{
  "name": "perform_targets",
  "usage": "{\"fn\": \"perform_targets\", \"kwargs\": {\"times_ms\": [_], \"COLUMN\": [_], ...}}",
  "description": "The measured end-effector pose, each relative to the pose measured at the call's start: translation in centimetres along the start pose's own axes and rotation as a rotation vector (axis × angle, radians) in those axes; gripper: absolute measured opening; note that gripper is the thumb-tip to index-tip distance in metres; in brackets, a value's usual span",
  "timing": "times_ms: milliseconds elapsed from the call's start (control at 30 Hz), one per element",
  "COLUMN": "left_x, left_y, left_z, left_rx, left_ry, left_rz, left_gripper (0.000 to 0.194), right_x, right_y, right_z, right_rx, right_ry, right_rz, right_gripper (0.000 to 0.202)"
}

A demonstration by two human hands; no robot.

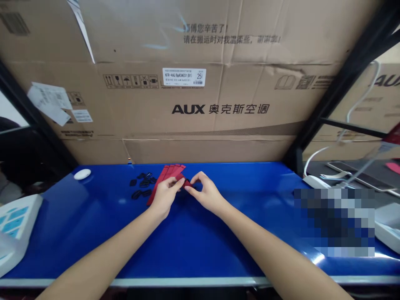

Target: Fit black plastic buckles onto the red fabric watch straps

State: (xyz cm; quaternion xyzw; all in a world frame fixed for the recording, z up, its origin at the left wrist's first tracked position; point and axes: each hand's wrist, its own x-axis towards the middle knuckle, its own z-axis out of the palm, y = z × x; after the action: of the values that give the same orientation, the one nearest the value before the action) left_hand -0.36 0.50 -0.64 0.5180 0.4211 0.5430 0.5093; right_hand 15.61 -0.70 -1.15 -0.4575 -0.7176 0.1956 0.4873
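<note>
Near the back middle of the blue table, my left hand (pixel 166 194) pinches a red strap (pixel 186 183) with a small black piece at it. The fingers of my right hand (pixel 204 191) close on the strap's other end, close beside the left fingertips. Several red straps (pixel 168 171) lie fanned out behind and left of my left hand, partly covered by it. Left of them, several small black buckles (pixel 145 182) are scattered on the table. Exactly how the black piece sits on the held strap is too small to tell.
The blue table (pixel 193 250) backs onto a large cardboard box (pixel 140 116). A round white object (pixel 82 174) lies at the back left, a white tray (pixel 29 225) at the left edge. Black metal posts (pixel 331 87) flank the table; phones (pixel 359 176) and a white cable lie right.
</note>
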Motion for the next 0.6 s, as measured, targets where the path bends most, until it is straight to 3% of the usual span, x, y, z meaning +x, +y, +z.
{"fn": "perform_targets", "kwargs": {"times_ms": [100,267,367,467,600], "left_x": [0.0,-0.1,0.5,1.1,1.0], "left_y": [-0.1,-0.2,-0.6,-1.1,-1.2], "left_z": [0.1,0.3,-0.1,-0.7,-1.2], "left_rx": [-0.174,-0.163,-0.105,0.002,0.437], "left_ry": [-0.048,-0.106,-0.041,0.048,-0.1], "left_rz": [-0.063,-0.07,-0.069,-0.093,0.064], "left_gripper": [0.032,0.042,0.042,0.037,0.016], "right_x": [-0.2,-0.1,0.2,0.7,1.5], "right_y": [0.0,-0.3,-0.1,0.8,3.3], "right_z": [0.1,-0.1,-0.9,-2.2,-3.5], "right_rx": [-0.076,-0.188,-0.283,-0.344,-0.293], "right_ry": [0.041,-0.038,-0.069,-0.156,-0.329], "right_rz": [-0.086,-0.149,-0.124,-0.083,-0.095], "right_gripper": [0.037,0.026,0.027,0.028,0.037]}}
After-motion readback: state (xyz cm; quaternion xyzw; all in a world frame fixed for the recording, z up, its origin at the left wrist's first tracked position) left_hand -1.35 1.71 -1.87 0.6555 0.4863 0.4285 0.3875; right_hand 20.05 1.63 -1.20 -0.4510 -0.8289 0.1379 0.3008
